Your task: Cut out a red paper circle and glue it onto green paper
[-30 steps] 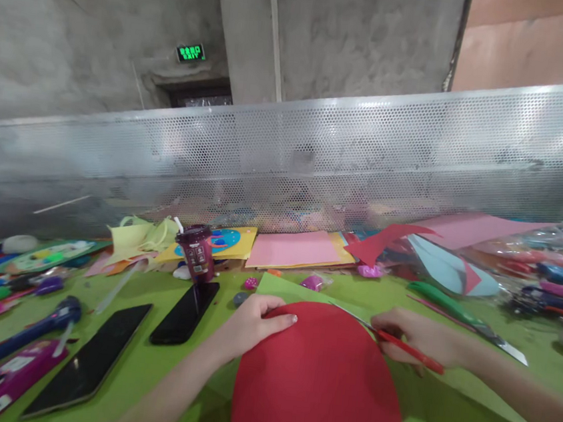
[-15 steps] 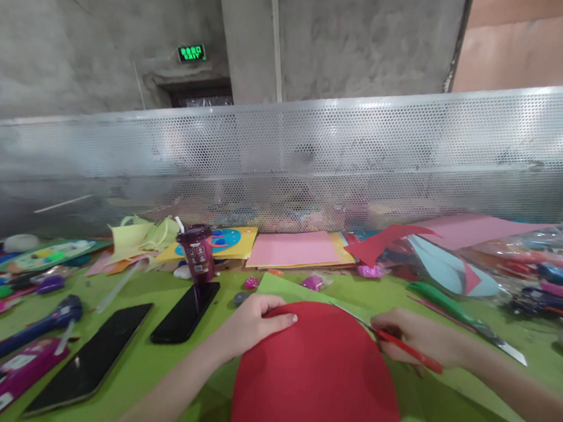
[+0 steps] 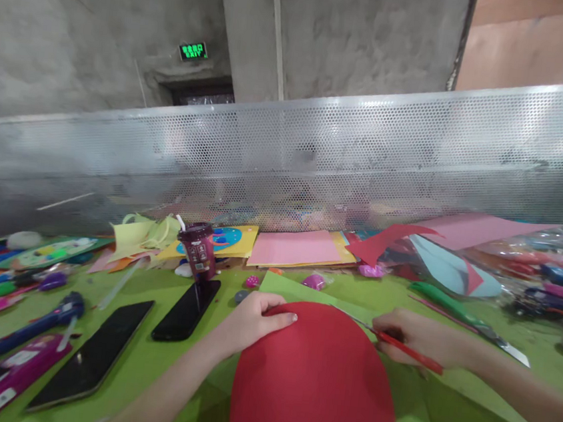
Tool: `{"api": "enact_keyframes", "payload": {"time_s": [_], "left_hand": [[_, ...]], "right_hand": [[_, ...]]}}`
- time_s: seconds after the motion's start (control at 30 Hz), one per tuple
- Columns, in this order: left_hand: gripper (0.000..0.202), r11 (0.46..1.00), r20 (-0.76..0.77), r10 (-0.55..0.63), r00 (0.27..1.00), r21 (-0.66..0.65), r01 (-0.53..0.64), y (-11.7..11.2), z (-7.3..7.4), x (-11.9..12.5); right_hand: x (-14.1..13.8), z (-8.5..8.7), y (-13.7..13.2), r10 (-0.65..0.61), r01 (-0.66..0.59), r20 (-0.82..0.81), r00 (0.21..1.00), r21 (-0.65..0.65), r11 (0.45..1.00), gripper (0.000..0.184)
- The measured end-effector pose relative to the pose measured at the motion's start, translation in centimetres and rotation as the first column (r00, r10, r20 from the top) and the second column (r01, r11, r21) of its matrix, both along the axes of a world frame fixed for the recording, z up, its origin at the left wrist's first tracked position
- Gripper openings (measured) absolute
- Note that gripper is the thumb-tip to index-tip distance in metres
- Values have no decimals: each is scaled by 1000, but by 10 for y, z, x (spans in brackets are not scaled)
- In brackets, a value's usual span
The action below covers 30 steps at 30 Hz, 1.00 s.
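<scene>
A large red oval sheet of paper (image 3: 318,383) lies in front of me on a green sheet (image 3: 441,416). My left hand (image 3: 252,322) pinches the red paper's far left edge, thumb on top. My right hand (image 3: 419,336) is closed on the red handles of scissors (image 3: 389,340); their thin blades reach left along the red paper's upper right edge.
Two black phones (image 3: 185,308) (image 3: 95,352) lie to the left, beside a dark purple cup (image 3: 198,250). Pens and a blue glue gun (image 3: 30,332) crowd the far left. Pink, yellow and red papers (image 3: 298,246) line the back under a perforated metal screen (image 3: 317,154). A green-handled knife (image 3: 461,317) lies right.
Hardly anything differs. Both hands hold the same places on the red paper and scissors; the view has shifted very slightly.
</scene>
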<state>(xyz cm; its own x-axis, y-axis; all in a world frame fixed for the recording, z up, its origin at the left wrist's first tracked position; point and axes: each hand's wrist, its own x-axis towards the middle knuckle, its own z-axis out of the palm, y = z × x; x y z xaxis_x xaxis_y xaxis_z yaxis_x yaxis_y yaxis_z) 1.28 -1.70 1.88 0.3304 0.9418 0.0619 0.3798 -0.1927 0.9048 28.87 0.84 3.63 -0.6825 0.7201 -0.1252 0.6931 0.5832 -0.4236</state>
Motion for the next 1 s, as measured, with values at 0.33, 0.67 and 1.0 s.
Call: {"api": "enact_keyframes", "payload": {"time_s": [0.33,0.67,1.0], "left_hand": [[28,1000,-12,-26,1000,-5,26,1,1,-1],[27,998,-4,-55,999,-34,54,-2,1,0],[27,997,-24,-67,997,-30,67,-3,1,5]], "right_hand": [[-2,2,-2,-34,35,6,999,-29,999,12],[-1,4,-3,-27,24,-35,999,-69,997,14],[-4,8,-6,9,-9,-9,1000,-31,999,11]]}}
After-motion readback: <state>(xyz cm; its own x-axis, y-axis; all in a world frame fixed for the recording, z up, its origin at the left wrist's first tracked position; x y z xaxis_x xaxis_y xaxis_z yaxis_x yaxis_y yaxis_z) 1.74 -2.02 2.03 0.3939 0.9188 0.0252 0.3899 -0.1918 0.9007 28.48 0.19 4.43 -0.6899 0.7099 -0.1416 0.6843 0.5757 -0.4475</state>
